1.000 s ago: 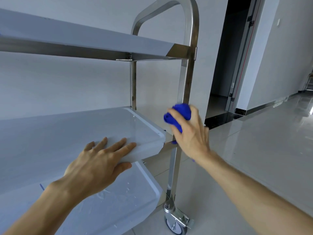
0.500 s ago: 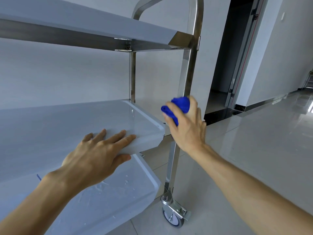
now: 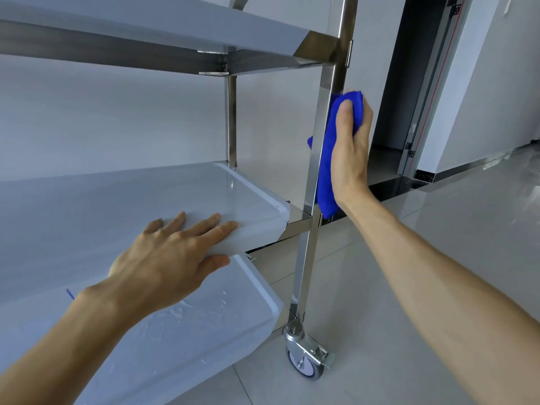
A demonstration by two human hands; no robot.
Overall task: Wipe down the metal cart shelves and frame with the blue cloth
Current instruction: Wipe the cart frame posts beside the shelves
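A three-shelf metal cart fills the left of the view, its near right upright post (image 3: 305, 258) running from the top shelf (image 3: 146, 24) down to a castor. My right hand (image 3: 350, 153) presses the blue cloth (image 3: 326, 171) flat against that post, between the top and middle shelves; the cloth wraps around the post. My left hand (image 3: 172, 255) grips the front edge of the middle shelf (image 3: 87, 206), fingers on top and thumb underneath. The bottom shelf (image 3: 204, 325) shows wet streaks.
A locking castor wheel (image 3: 305, 362) stands at the post's foot on a glossy tiled floor (image 3: 409, 287). A dark open doorway (image 3: 400, 83) with a metal frame lies behind the cart to the right. A plain wall is behind the cart.
My right hand has slid the blue cloth up the post from the middle-shelf joint towards the top shelf, and the cloth now hangs spread along the post. My left hand stays on the shelf edge.
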